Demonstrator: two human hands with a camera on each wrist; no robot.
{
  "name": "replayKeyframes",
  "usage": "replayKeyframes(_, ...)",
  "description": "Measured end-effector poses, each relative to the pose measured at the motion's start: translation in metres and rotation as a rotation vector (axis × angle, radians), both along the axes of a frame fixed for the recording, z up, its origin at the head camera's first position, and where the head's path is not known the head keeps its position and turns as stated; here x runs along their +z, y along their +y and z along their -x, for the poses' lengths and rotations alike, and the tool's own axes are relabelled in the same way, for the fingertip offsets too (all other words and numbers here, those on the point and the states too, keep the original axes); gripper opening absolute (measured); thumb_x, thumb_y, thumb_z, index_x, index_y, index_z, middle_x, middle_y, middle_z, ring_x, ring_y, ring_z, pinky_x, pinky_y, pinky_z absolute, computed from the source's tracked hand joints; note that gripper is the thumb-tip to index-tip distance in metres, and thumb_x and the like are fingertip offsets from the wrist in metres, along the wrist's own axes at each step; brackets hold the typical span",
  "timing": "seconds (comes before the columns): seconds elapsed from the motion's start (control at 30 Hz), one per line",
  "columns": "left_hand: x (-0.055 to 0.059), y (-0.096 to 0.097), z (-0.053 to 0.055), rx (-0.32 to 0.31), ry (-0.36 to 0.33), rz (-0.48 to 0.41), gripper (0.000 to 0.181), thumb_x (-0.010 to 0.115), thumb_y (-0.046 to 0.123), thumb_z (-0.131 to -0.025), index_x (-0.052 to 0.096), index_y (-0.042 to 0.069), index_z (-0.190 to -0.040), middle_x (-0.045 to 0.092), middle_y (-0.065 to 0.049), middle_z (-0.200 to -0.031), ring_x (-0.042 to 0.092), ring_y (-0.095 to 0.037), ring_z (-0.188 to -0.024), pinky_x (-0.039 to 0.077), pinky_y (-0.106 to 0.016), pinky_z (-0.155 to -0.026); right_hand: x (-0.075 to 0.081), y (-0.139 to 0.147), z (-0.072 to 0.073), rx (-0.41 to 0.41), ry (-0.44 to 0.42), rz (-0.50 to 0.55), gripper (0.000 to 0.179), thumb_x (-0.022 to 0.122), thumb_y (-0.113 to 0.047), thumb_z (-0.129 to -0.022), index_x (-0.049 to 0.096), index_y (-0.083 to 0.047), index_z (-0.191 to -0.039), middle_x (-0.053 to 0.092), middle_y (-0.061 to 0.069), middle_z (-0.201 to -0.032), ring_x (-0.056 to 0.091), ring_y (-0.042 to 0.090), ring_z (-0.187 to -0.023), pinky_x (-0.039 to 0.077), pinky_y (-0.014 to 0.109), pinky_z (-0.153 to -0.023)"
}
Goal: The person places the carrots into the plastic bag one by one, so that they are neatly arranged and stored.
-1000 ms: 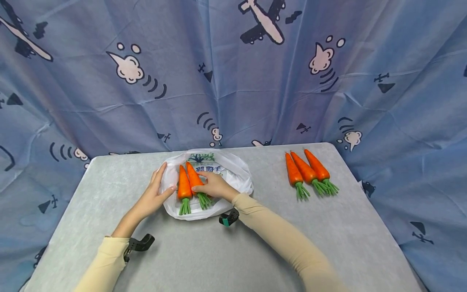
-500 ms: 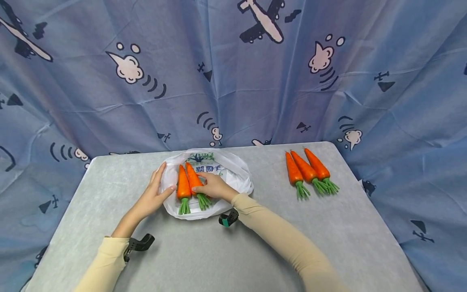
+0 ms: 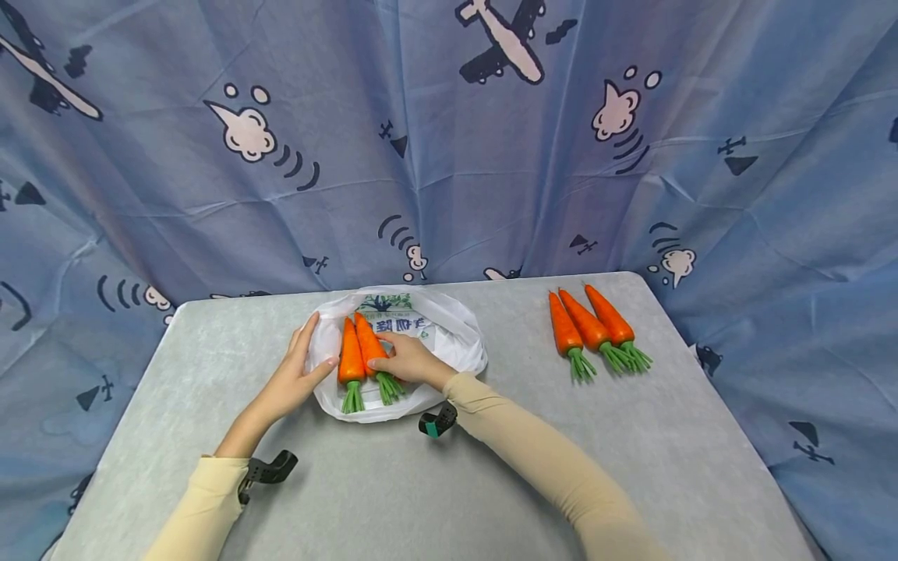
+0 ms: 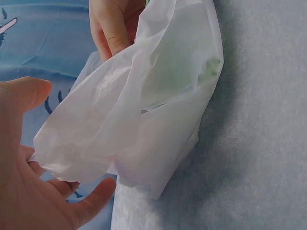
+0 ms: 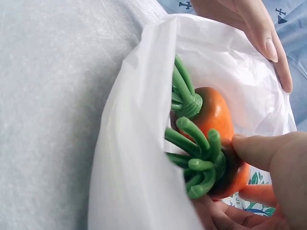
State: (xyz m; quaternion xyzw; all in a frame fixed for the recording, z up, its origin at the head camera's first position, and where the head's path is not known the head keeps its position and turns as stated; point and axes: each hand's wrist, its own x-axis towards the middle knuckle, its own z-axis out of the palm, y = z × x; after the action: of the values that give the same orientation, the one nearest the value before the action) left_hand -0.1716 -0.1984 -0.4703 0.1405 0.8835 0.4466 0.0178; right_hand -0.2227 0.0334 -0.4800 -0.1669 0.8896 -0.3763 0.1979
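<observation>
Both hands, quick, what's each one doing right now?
Left hand: open, fingers against the side of the white plastic bag.
Right hand: closed, holding one carrot inside the bag.

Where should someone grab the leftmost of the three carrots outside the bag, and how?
Probably by the thick orange end near its green stalks, pinching across its width from above and left. The leftmost carrot lies flat and narrows toward its far tip, so that end should offer more hold. Its left side is open; the middle carrot lies close on its right.
</observation>
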Motion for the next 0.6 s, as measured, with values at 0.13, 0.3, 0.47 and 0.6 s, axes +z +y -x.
replayKeyframes(0.13,-0.0001,-0.0005,-0.0007,0.000,0.008,-0.003,0.085,0.061,0.020,-0.098,0.004,0.012,-0.160,0.018,-0.028,-0.157,0.028,-0.047,-0.141,0.022,-0.070,-0.114,-0.0001,-0.0017,-0.0009,-0.003,-0.012,-0.010,0.065,0.067,-0.034,-0.093,0.043,-0.013,-0.150,0.053,-0.002,-0.069,0.048,0.007,-0.053,0.041,0.019,-0.049)
replayKeyframes(0.3,0.0003,-0.0003,-0.0011,0.000,0.007,-0.009,0.084,0.060,0.019,-0.098,0.005,0.011,-0.160,0.019,-0.028,-0.157,0.029,-0.047,-0.141,0.023,-0.069,-0.114,-0.0005,-0.0036,-0.0015,-0.002,-0.037,-0.013,0.066,0.066,-0.034,-0.094,0.041,-0.013,-0.151,0.054,-0.002,-0.071,0.049,0.008,-0.053,0.042,0.019,-0.048)
replayKeyframes(0.47,0.0005,-0.0010,-0.0012,0.000,0.009,-0.011,0.084,0.060,0.019,-0.098,0.004,0.012,-0.160,0.019,-0.028,-0.157,0.029,-0.047,-0.141,0.023,-0.069,-0.114,-0.0013,-0.0043,-0.0012,-0.014,-0.054,-0.012,0.066,0.066,-0.035,-0.094,0.040,-0.014,-0.152,0.055,-0.001,-0.072,0.049,0.008,-0.053,0.043,0.020,-0.049)
replayKeyframes(0.6,0.0000,-0.0019,-0.0010,-0.001,0.004,-0.013,0.085,0.060,0.019,-0.098,0.003,0.012,-0.160,0.018,-0.028,-0.156,0.030,-0.046,-0.140,0.024,-0.069,-0.114,0.0003,-0.0035,-0.0023,-0.017,-0.067,-0.011,0.066,0.065,-0.035,-0.095,0.039,-0.015,-0.152,0.055,0.000,-0.074,0.050,0.009,-0.055,0.044,0.020,-0.050)
